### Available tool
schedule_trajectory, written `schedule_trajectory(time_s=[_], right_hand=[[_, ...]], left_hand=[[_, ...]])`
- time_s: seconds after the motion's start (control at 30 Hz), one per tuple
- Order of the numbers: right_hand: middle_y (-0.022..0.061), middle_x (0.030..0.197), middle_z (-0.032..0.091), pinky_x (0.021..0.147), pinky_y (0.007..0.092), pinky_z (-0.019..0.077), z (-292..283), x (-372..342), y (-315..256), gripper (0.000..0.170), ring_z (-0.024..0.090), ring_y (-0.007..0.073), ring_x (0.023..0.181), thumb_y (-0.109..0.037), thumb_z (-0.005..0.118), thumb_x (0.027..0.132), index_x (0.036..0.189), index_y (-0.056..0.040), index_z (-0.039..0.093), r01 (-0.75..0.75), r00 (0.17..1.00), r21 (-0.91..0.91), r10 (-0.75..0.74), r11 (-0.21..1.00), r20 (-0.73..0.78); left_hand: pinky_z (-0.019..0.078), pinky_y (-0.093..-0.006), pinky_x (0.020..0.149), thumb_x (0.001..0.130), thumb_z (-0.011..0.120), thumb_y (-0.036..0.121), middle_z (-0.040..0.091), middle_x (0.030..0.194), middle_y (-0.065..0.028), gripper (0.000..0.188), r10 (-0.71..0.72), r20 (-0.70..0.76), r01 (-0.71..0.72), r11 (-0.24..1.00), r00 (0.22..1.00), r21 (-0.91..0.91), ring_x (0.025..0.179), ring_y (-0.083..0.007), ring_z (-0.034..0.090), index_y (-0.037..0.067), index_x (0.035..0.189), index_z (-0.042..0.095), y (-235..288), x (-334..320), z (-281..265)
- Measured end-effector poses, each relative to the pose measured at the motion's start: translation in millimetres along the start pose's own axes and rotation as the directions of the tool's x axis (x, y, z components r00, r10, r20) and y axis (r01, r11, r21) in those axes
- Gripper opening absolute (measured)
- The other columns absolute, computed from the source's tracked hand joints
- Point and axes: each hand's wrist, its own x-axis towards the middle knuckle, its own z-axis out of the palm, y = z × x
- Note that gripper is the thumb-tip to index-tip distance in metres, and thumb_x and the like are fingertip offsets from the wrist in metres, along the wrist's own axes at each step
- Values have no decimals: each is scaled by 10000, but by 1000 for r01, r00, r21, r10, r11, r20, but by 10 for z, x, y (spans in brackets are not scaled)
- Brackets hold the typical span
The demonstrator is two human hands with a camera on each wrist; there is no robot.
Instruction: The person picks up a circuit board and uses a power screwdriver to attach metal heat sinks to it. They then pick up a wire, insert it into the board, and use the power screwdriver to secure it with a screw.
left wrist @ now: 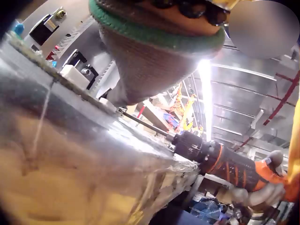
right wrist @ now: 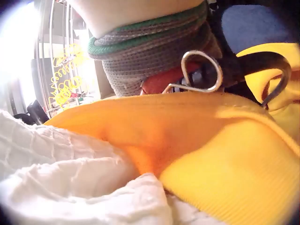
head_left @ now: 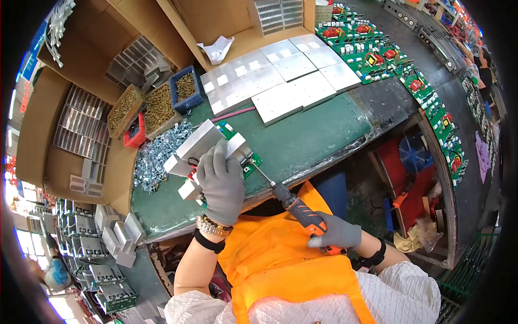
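My gloved right hand [head_left: 341,232] grips an orange and black power screwdriver [head_left: 302,211] by its handle. Its long bit [left wrist: 145,124] slants up and left to the edge of a green circuit board [head_left: 252,166] on the bench. Silver heat sinks [head_left: 200,139] stand on that board, partly hidden by my gloved left hand [head_left: 220,186], which holds the assembly with its fingers bent over the metal. In the left wrist view the left hand [left wrist: 145,70] is above the bench edge, its fingertips hidden. The right wrist view shows the glove cuff [right wrist: 154,51] beside the orange apron [right wrist: 187,136].
A pile of small metal clips [head_left: 162,154] lies left of the board, beside a blue bin [head_left: 186,102] and other bins of brass-coloured screws. Flat silver plates [head_left: 278,102] cover the bench's back. Cardboard boxes [head_left: 32,135] stand left; finished-looking circuit boards [head_left: 372,56] line the right.
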Motion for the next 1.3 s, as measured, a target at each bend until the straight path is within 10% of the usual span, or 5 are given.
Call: schedule_trajectory(time_s=[0.5,1.17,1.3], right_hand=[[36,866,571,613,250,499,-121,45,44,734,565,107,685,-326,856,672,1215,-31,459,24,999,-91,-27,996,-26],[15,854,550,615,254,485,-49,114,100,579,550,96,698,-206,791,719,1182,-48,479,40,996,67,-45,997,75],[38,861,554,587,259,484,-112,75,83,652,563,109,671,-246,815,720,1203,-20,440,52,992,81,-61,995,113]], left_hand=[[415,-496,906,562,809,121,514,1272,-108,625,-30,20,31,997,999,-72,1089,-317,537,88,1056,427,9,38,-80],[416,-488,890,647,744,124,544,1183,-132,515,-16,-19,15,1000,1000,-17,1049,-335,545,51,1071,462,-69,133,-149],[484,-428,844,796,717,258,652,1040,-158,421,-79,532,373,800,843,-471,962,-343,620,67,1141,570,-376,721,-666]])
